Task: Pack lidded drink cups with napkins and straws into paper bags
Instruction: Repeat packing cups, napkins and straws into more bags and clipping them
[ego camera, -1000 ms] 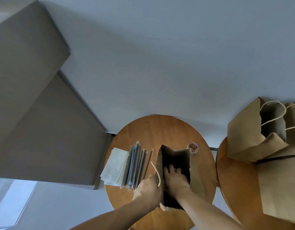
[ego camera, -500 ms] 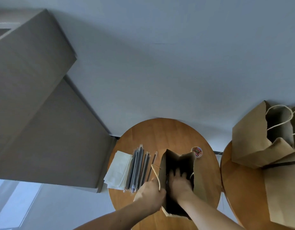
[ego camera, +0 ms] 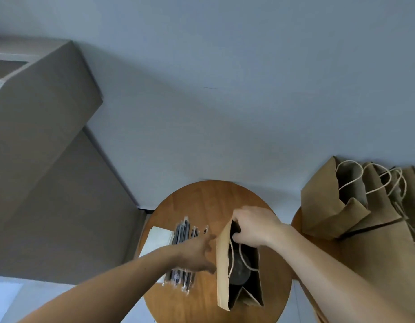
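A brown paper bag (ego camera: 223, 264) stands open on the round wooden table (ego camera: 202, 206). Inside it I see a dark round lidded cup (ego camera: 240, 269). My right hand (ego camera: 255, 226) grips the far rim of the bag, fingers curled over the edge. My left hand (ego camera: 197, 255) hovers over the wrapped straws (ego camera: 182, 231), just left of the bag, blurred, fingers loosely bent and holding nothing I can see. A stack of white napkins (ego camera: 157, 238) lies left of the straws, partly hidden by my left forearm.
A second round table at the right carries several brown paper bags (ego camera: 356, 206) with cord handles. A grey wall is behind the tables, and a large grey-brown cabinet (ego camera: 45, 183) stands at the left.
My right hand has come out of the bag and now grips its far rim. My left hand has let go of the bag's edge and moved left over the straws.
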Action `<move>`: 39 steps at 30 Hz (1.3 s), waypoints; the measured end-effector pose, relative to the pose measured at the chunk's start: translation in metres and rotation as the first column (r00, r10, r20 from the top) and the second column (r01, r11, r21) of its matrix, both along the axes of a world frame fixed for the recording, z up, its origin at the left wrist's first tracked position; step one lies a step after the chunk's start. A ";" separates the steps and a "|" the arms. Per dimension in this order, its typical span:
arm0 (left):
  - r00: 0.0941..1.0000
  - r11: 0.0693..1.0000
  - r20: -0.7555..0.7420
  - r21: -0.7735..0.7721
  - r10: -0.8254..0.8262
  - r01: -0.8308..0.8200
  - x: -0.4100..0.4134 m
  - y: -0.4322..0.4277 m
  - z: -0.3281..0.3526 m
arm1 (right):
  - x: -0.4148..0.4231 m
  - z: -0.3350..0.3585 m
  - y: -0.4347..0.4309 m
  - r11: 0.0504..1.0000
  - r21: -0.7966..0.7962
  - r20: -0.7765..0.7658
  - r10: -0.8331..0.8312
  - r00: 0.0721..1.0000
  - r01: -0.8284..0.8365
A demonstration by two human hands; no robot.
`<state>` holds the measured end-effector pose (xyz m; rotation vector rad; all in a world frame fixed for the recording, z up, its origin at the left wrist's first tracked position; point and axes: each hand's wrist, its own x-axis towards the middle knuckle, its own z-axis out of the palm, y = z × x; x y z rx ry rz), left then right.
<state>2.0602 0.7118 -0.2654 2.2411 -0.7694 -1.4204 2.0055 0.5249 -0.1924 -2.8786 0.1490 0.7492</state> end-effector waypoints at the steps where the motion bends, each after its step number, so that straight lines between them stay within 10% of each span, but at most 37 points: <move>1: 0.998 1.000 0.054 0.000 0.009 -0.009 0.008 0.002 0.002 | 0.006 0.000 0.002 1.000 0.001 0.063 -0.006 0.998 0.006; 10: 0.900 0.994 0.430 0.048 0.069 -0.099 0.070 0.040 0.001 | 0.062 -0.048 0.063 0.997 0.080 0.091 0.001 0.996 -0.009; 25: 0.888 0.897 0.331 0.195 0.320 -0.396 0.103 0.149 -0.087 | 0.105 -0.203 0.187 0.853 0.265 -0.280 -0.377 0.883 0.449; 39: 0.851 0.838 0.248 0.188 0.464 -0.512 0.108 0.169 -0.143 | 0.102 -0.297 0.209 0.796 0.194 -0.129 -0.559 0.819 0.574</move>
